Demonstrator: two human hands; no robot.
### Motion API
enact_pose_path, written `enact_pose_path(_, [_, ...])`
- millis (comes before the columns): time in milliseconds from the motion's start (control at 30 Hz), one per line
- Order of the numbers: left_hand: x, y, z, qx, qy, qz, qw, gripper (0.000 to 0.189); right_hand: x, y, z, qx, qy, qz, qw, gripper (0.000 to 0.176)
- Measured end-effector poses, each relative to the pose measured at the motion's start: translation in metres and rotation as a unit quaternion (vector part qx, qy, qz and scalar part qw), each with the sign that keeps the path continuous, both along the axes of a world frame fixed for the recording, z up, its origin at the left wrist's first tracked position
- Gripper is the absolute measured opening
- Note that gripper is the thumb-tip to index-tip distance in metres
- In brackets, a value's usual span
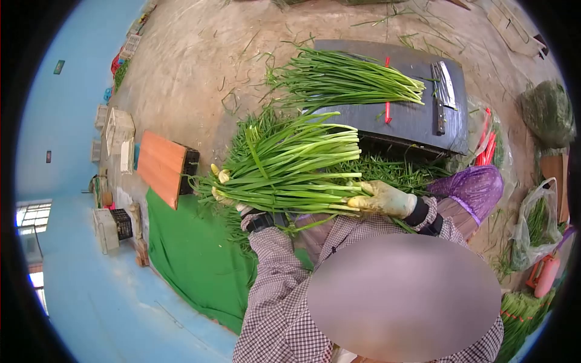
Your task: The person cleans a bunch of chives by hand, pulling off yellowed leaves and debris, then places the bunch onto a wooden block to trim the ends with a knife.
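A loose bunch of long green stalks (290, 166) lies across both my hands, its pale cut ends pointing right. My left hand (227, 187), in a stained glove, is wrapped under the leafy end, with fingertips curling up at its edge. On the right my right hand (385, 201), gloved too, closes its fingers on the pale ends nearest my body. Beyond them, a second bunch (357, 77) rests on a dark low table (387, 130) over a red strip (388, 112). Right of that bunch lies a knife (445, 91) with a black handle.
Loose green leaves (393, 172) pile up below the table. To the right are a bag with red strips (486, 148), a clear bag of greens (536, 227) and a wrapped green bundle (546, 113). An orange board (161, 164) and green cloth (187, 260) lie left.
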State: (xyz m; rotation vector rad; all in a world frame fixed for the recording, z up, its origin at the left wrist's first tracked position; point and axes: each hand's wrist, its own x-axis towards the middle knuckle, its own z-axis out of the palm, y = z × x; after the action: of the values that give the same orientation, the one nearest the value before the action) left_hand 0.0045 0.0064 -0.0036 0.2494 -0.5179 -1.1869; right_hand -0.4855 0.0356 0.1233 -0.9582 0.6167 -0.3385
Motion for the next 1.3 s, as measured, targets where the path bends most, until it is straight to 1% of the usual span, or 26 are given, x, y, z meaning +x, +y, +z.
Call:
enact_pose_path(67, [0.008,0.006,-0.013,0.008,0.018,-0.014,1.0,0.067,-0.022,0.004,-0.019,-0.236,0.069,0.063,0.967,0.034])
enact_pose_path(100, [0.011,0.008,-0.019,0.011,0.027,-0.019,0.999,0.066,-0.037,0.009,-0.026,-0.255,0.074,0.016,0.964,0.029])
enact_pose_path(133, [0.013,0.011,-0.028,0.036,0.023,0.007,0.999,0.065,-0.052,0.014,-0.033,-0.275,0.081,-0.031,0.957,0.026])
enact_pose_path(167, [0.017,0.013,-0.039,0.062,0.019,0.034,0.997,0.065,-0.07,0.015,-0.033,-0.104,-0.003,-0.112,0.988,0.024])
enact_pose_path(200, [0.015,0.015,-0.04,0.087,0.015,0.062,0.994,0.064,-0.088,0.015,-0.033,0.062,-0.096,-0.207,0.972,0.024])
enact_pose_path(233, [0.013,0.017,-0.041,0.054,0.053,0.028,0.997,0.066,-0.088,0.015,-0.049,0.023,-0.041,-0.254,0.966,0.024])
enact_pose_path(300, [-0.01,0.007,-0.028,-0.017,0.129,-0.046,0.99,0.073,-0.05,0.005,-0.032,0.046,0.014,-0.294,0.954,0.022])
enact_pose_path(333, [0.01,0.005,-0.05,0.029,0.097,-0.021,0.995,0.072,-0.031,-0.001,-0.02,-0.012,0.028,-0.228,0.973,0.022])
enact_pose_path(367, [0.03,0.003,-0.071,0.076,0.065,0.002,0.995,0.07,-0.014,-0.008,-0.021,-0.005,-0.021,-0.171,0.985,0.026])
enact_pose_path(400, [0.022,0.007,-0.06,0.057,0.057,0.007,0.997,0.069,0.006,-0.008,-0.029,0.035,-0.077,-0.163,0.983,0.029])
enact_pose_path(467, [-0.004,0.006,-0.018,0.013,0.038,0.014,0.999,0.068,0.037,-0.011,-0.052,-0.169,-0.069,-0.143,0.973,0.031])
enact_pose_path(533, [-0.031,0.0,0.019,-0.035,0.021,0.017,0.999,0.066,0.045,-0.014,-0.034,0.032,-0.102,-0.093,0.99,0.032])
enact_pose_path(600, [-0.031,0.001,0.023,-0.047,0.008,0.028,0.998,0.063,0.048,-0.013,-0.032,0.116,-0.102,-0.082,0.985,0.031])
enact_pose_path(667, [-0.028,0.002,0.02,-0.029,0.002,0.048,0.998,0.058,0.035,-0.011,-0.023,-0.064,-0.057,-0.148,0.985,0.021])
enact_pose_path(700, [-0.028,0.004,0.016,-0.023,0.026,0.055,0.998,0.058,0.017,-0.013,-0.003,0.084,-0.05,-0.149,0.984,0.018])
enact_pose_path(767, [-0.031,0.006,0.008,-0.015,0.072,0.074,0.995,0.058,-0.024,-0.006,-0.007,0.107,-0.19,-0.177,0.96,0.018])
enact_pose_path(833, [-0.037,0.012,0.009,0.003,0.069,0.079,0.994,0.059,-0.065,0.007,-0.016,0.191,-0.254,-0.279,0.906,0.02])
enact_pose_path(900, [-0.04,0.011,0.01,-0.002,0.058,0.061,0.996,0.058,-0.068,0.005,-0.004,0.031,-0.112,-0.345,0.931,0.02])
enact_pose_path(933, [-0.039,0.009,0.005,-0.016,0.087,0.049,0.995,0.058,-0.064,0.006,0.002,-0.007,-0.01,-0.334,0.942,0.019])
enact_pose_path(967, [-0.035,0.003,0.0,-0.021,0.074,0.047,0.996,0.058,-0.055,0.01,0.016,-0.024,0.04,-0.339,0.939,0.014])
enact_pose_path(1033, [-0.018,-0.001,-0.003,-0.025,0.04,0.046,0.998,0.059,-0.018,0.018,0.043,-0.109,0.047,-0.347,0.931,0.01])
enact_pose_path(1100, [-0.034,0.0,0.027,-0.056,0.016,0.043,0.997,0.058,0.002,0.005,0.059,-0.261,0.062,-0.283,0.921,0.01])
enact_pose_path(1133, [-0.041,0.001,0.041,-0.064,0.001,0.051,0.997,0.058,0.019,0.002,0.064,-0.213,0.086,-0.308,0.923,0.013])
enact_pose_path(1167, [-0.049,0.0,0.054,-0.072,-0.012,0.058,0.996,0.058,0.025,-0.01,0.052,-0.33,0.204,-0.243,0.889,0.025])
enact_pose_path(1233, [-0.066,-0.002,0.079,-0.067,-0.01,0.075,0.995,0.05,0.043,-0.035,0.008,-0.491,0.369,-0.182,0.768,0.043])
enact_pose_path(1300, [-0.074,-0.001,0.095,-0.052,-0.013,0.101,0.993,0.044,0.057,-0.047,-0.008,-0.43,0.386,-0.193,0.793,0.05])
